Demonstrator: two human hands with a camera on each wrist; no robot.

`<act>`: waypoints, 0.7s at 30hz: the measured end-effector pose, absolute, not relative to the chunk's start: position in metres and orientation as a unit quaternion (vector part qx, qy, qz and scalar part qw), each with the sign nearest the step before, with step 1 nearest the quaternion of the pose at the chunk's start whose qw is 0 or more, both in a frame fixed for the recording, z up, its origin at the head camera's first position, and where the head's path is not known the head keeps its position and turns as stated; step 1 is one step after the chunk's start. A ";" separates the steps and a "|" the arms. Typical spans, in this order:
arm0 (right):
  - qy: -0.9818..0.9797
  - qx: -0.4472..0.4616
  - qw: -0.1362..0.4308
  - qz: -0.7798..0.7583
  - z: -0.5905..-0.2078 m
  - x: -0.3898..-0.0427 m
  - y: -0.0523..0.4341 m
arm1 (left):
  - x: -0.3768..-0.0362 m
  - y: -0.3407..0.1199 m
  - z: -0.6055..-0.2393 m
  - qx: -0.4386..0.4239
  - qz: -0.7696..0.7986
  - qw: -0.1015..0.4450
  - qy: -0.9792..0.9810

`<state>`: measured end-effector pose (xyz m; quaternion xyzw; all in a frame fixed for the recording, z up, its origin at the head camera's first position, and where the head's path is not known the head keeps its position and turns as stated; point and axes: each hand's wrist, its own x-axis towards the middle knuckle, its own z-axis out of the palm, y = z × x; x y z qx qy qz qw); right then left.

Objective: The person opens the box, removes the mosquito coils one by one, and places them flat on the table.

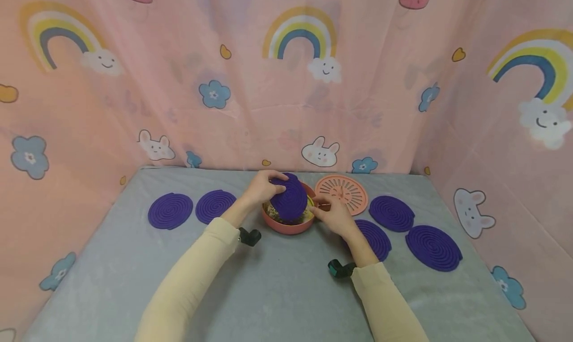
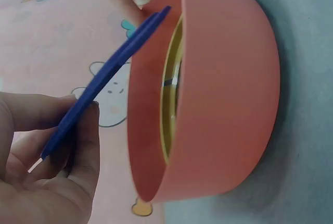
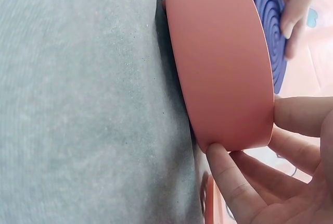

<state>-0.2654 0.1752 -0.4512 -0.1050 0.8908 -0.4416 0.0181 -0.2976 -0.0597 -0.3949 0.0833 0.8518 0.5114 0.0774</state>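
My left hand [image 1: 265, 186] pinches a purple spiral mosquito coil [image 1: 290, 200] by its edge and holds it tilted over a round pink box [image 1: 286, 228]. In the left wrist view the coil [image 2: 106, 75] appears edge-on, above the box's opening. A yellow ring [image 2: 169, 99] lies inside the box, around a speckled inner surface. With my right hand [image 1: 333, 215] I grip the box's right side. The right wrist view has that thumb at the rim and the fingers against the outer wall [image 3: 223, 67]. The coil hides part of the box's inside.
A pink slotted lid [image 1: 360, 192] lies behind my right hand. Two purple coils [image 1: 170, 211] lie on the left of the grey cloth, and three more [image 1: 434, 248] on the right, one partly under my right forearm. A patterned pink curtain [image 1: 277, 108] hangs behind.
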 end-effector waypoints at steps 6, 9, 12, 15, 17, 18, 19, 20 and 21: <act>0.891 -0.110 0.012 -0.441 -0.449 -0.265 0.174 | -0.296 -0.072 -0.382 0.088 0.521 0.074 0.846; 0.891 -0.110 0.012 -0.441 -0.449 -0.265 0.174 | -0.293 -0.078 -0.375 0.097 0.520 0.066 0.846; 0.890 -0.106 0.015 -0.444 -0.450 -0.265 0.174 | -0.288 -0.084 -0.369 0.106 0.512 0.053 0.851; 0.889 -0.105 0.016 -0.445 -0.450 -0.265 0.173 | -0.284 -0.089 -0.365 0.112 0.505 0.046 0.855; 0.890 -0.103 0.016 -0.444 -0.450 -0.265 0.173 | -0.281 -0.093 -0.363 0.118 0.501 0.043 0.856; 0.890 -0.102 0.016 -0.443 -0.451 -0.265 0.172 | -0.279 -0.095 -0.363 0.121 0.500 0.041 0.857; 0.891 -0.101 0.016 -0.442 -0.451 -0.265 0.172 | -0.278 -0.098 -0.362 0.121 0.500 0.039 0.857; 0.892 -0.100 0.016 -0.441 -0.451 -0.265 0.172 | -0.276 -0.100 -0.362 0.122 0.498 0.037 0.858; 0.892 -0.100 0.016 -0.440 -0.451 -0.265 0.172 | -0.275 -0.102 -0.361 0.122 0.496 0.035 0.859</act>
